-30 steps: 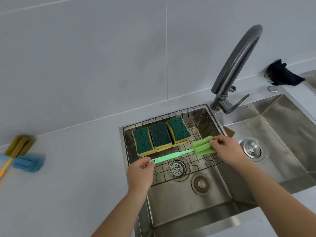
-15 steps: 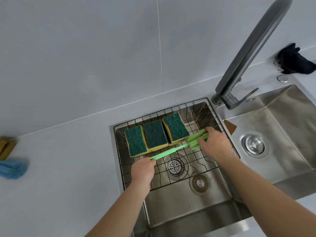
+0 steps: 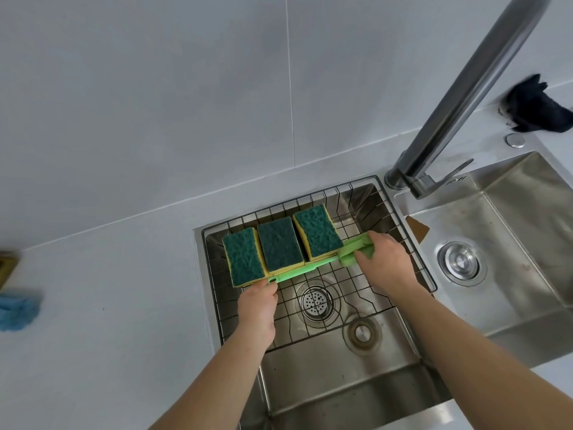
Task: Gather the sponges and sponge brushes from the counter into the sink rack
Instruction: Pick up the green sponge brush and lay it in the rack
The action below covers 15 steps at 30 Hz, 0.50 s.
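Note:
A wire sink rack (image 3: 366, 308) sits in the left basin. Three yellow sponges with dark green tops (image 3: 280, 246) lie side by side along its back. A green sponge brush (image 3: 305, 270) lies low across the rack, right against the sponges' front edges. My left hand (image 3: 257, 301) pinches the end of its handle. My right hand (image 3: 386, 265) grips its green foam head and hides part of it. At the far left of the counter are a blue sponge brush head (image 3: 17, 308) and a yellow one (image 3: 6, 265), both cut off by the frame edge.
A tall steel faucet (image 3: 465, 97) rises behind the rack's right corner. The right basin (image 3: 511, 243) has a round drain. A dark cloth (image 3: 536, 110) lies on the back right counter. White counter (image 3: 108, 305) spreads left of the sink.
Both hands carried the green brush down and back until it lies against the sponges. The view shifted right, so the brushes on the counter slid toward the left edge.

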{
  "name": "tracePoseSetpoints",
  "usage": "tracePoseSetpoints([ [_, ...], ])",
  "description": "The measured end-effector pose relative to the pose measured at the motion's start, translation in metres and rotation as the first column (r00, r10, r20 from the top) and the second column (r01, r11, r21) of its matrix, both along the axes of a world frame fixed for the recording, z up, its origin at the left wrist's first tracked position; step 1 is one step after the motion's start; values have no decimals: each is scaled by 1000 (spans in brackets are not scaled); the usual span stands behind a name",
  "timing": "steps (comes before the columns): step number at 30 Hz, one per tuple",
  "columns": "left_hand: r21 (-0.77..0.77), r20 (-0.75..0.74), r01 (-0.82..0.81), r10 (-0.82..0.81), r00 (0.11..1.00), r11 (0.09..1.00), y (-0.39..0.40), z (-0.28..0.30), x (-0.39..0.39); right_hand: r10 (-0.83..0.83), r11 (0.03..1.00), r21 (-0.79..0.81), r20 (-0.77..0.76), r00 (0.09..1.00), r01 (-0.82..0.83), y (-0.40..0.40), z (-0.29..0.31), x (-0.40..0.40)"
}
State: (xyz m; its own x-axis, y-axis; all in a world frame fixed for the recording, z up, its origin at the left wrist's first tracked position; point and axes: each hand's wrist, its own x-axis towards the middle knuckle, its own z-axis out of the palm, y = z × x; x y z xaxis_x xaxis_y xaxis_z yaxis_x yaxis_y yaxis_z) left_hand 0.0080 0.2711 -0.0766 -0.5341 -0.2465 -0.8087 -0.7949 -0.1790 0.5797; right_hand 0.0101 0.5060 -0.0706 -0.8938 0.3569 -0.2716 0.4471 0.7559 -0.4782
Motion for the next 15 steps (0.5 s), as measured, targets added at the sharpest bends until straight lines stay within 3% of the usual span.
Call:
tracePoseSetpoints([
  [5,88,26,-113,111,993,990,-1,-2,0,-10,1000,-29,4,1000,10,0,1,3],
  [10,96,10,-27,26,1000,995,-3,-1,2,-20,999,-34,10,1000,21,0,6,6],
  [15,149,16,-55,53,998,987,-7,2,8,-9,999,-36,31,999,10,-3,16,12],
])
